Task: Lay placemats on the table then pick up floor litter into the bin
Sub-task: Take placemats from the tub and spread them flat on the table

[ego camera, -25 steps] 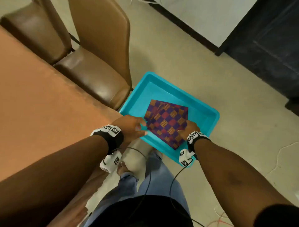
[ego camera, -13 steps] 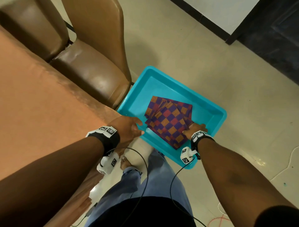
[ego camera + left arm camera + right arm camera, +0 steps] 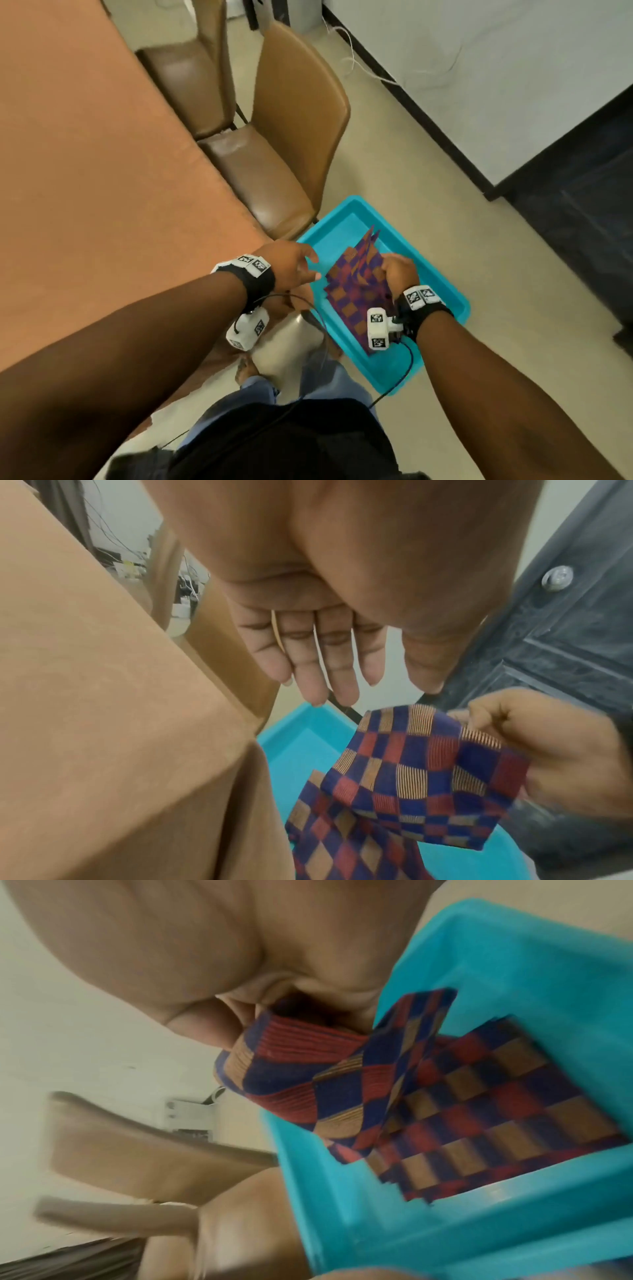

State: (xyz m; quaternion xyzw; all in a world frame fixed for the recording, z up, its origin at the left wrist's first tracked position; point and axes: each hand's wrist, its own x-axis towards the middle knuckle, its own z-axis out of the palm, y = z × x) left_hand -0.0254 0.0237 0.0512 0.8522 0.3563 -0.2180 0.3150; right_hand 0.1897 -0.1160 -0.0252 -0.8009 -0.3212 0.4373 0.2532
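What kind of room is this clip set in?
Probably a home dining area: a long table under an orange-brown cloth, tan padded chairs pushed in beside it, and a turquoise tray of checked placemats on the tiled floor.

chairs: two brown chairs [image 3: 274,164] tucked beside table | cables [image 3: 370,68] along wall
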